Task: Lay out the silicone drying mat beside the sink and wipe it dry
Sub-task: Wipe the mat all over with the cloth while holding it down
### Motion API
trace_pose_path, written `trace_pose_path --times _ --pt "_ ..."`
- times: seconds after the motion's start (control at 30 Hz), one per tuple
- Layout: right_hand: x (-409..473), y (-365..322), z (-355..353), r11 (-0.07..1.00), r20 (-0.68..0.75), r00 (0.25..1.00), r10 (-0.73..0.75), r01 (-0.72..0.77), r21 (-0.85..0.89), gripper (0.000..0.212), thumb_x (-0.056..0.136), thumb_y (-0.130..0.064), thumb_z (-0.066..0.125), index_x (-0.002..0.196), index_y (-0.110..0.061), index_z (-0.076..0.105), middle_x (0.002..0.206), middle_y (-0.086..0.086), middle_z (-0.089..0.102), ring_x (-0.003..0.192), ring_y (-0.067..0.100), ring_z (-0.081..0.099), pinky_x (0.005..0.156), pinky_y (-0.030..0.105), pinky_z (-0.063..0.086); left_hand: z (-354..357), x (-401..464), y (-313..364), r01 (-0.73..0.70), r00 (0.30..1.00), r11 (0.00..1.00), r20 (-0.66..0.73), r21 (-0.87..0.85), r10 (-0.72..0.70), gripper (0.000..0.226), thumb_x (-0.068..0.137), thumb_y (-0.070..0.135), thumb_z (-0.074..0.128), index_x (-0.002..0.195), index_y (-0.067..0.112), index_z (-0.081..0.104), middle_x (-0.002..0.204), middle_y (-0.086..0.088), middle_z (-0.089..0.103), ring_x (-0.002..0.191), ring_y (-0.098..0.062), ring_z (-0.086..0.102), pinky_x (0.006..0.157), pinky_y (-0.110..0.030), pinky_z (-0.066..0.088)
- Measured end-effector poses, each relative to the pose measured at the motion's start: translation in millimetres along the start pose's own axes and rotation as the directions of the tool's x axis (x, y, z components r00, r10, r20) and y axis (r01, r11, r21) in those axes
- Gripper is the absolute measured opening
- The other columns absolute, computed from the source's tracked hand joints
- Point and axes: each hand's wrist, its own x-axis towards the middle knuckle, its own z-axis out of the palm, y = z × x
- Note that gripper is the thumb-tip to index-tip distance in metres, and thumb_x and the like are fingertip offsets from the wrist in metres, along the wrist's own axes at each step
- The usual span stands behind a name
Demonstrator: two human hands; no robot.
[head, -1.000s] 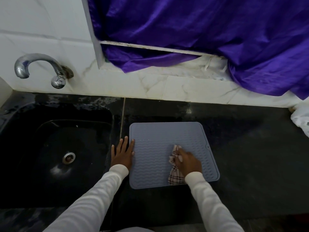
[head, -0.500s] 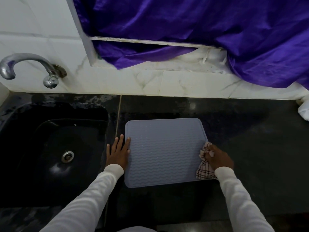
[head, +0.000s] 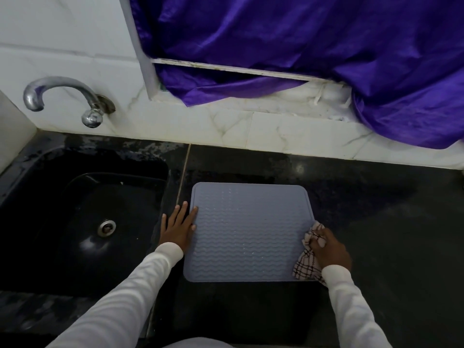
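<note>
Grey-blue ribbed silicone drying mat (head: pixel 248 232) flat on dark stone bench (head: pixel 376 234), just right of black sink (head: pixel 82 222). Left hand (head: pixel 178 227) flat, fingers straight, pressing mat's left edge. Right hand (head: pixel 330 248) clutches checked white cloth (head: pixel 307 266) at mat's right edge.

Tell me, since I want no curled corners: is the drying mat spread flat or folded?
Spread flat. The drying mat lies on the counter, three corners down; the checked cloth hides the fourth.

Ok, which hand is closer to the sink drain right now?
Left. The left hand lies flat at the mat's left edge, beside the sink, with the drain just across the rim. The right hand grips the checked cloth at the mat's right edge.
</note>
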Motion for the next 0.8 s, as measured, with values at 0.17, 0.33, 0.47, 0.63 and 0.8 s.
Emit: trace_pose_path --times 0.17,0.33,0.47,0.63,0.8 --pt "-13 -7 0 0.991 0.029 1.000 -0.005 0.001 0.137 0.046 0.088 -0.045 0.062 0.131 -0.032 0.052 0.124 0.011 0.062 0.111 0.035 0.058 0.094 0.038 0.044 -2 -2 0 -0.006 1.000 1.000 0.023 -0.014 0.006 0.058 0.101 0.041 0.024 0.148 0.040 -0.010 0.159 0.005 -0.015 0.145 -0.017 -0.015 0.115 -0.046 -0.012" --pt "-38 -41 16 0.963 0.052 0.981 -0.189 0.175 0.203 0.024 0.087 -0.031 0.066 0.111 -0.028 0.066 0.114 -0.001 0.068 0.106 0.024 0.063 0.090 0.028 0.045 0 0 4 0.031 0.999 0.999 0.044 0.008 -0.032 0.058 0.101 0.041 0.021 0.148 0.039 -0.013 0.158 0.005 -0.019 0.145 -0.019 -0.017 0.116 -0.050 -0.011" --pt "-54 -101 57 0.901 0.116 0.908 -0.402 0.370 0.227 0.033 0.087 -0.041 0.065 0.119 -0.035 0.063 0.128 -0.014 0.061 0.116 0.008 0.057 0.102 0.031 0.044 -2 -1 6 0.037 0.998 0.999 0.043 0.012 -0.038 0.057 0.101 0.040 0.021 0.148 0.038 -0.012 0.158 0.004 -0.018 0.145 -0.019 -0.016 0.116 -0.050 -0.010" --pt "-76 -193 115 0.838 0.193 0.827 -0.528 0.545 -0.040 0.035 0.090 -0.038 0.056 0.125 -0.034 0.058 0.129 -0.001 0.058 0.115 0.023 0.056 0.092 0.031 0.044 -3 -1 4 0.017 0.999 1.000 0.039 0.013 -0.018 0.058 0.100 0.042 0.024 0.149 0.039 -0.007 0.158 0.005 -0.016 0.145 -0.017 -0.015 0.116 -0.049 -0.009" --pt "-97 -218 157 0.838 0.237 0.833 -0.500 0.534 -0.109 0.038 0.095 -0.040 0.048 0.132 -0.034 0.051 0.131 0.003 0.055 0.114 0.027 0.056 0.092 0.037 0.047 1 -2 -2 -0.008 0.999 0.998 0.046 0.060 0.005 0.069 0.097 0.047 0.032 0.147 0.034 -0.014 0.156 0.005 -0.023 0.141 -0.014 -0.024 0.116 -0.050 -0.010"
